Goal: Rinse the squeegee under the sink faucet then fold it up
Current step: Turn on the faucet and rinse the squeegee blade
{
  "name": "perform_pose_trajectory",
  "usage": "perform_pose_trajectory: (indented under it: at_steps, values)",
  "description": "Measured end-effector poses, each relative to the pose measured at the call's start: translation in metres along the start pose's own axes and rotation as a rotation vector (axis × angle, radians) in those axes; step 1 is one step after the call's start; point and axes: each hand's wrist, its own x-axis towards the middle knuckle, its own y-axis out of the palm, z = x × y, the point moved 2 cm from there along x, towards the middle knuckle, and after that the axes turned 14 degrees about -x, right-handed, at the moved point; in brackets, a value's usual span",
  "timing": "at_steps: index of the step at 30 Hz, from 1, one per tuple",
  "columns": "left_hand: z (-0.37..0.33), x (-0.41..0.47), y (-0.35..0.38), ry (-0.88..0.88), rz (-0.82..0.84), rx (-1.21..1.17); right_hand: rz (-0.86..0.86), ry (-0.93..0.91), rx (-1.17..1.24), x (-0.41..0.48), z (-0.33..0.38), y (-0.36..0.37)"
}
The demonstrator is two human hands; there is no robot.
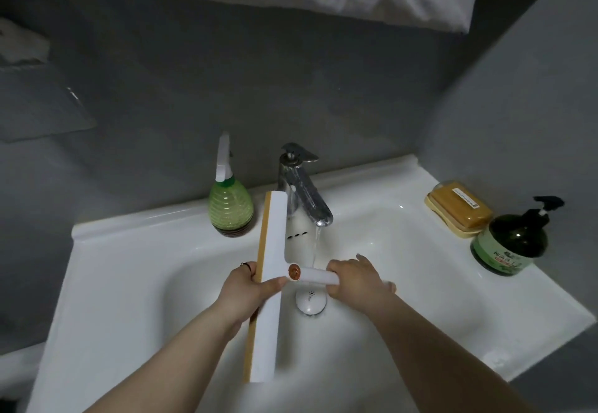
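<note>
At frame centre, a white squeegee point(271, 270) is held over the sink point(129, 251), its blade pinched by the left hand point(250, 286) and its handle wrapped by the right hand point(354, 278) under the faucet point(304, 186) stream. Rinsing appears underway; folding at the hinge would follow.

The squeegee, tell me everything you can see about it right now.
The squeegee is white, plastic-looking, T-shaped: a long flat head with a tan strip along its left edge, a short handle and a copper-coloured hinge disc. It is unfolded, held over the sink. The left hand grips the head, the right hand the handle. The faucet stream falls beside the handle.
</note>
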Motion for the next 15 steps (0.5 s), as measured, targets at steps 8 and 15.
perform_pose_trajectory:
  at_steps: [8,15]
  values:
    - [-0.015,-0.021,-0.001,0.612,-0.279,0.729,-0.088,-0.048,0.115,0.011,0.018,-0.022]
    - [-0.011,0.013,0.034,0.505,0.114,1.448,-0.088,-0.102,0.196,0.017,0.02,-0.025]
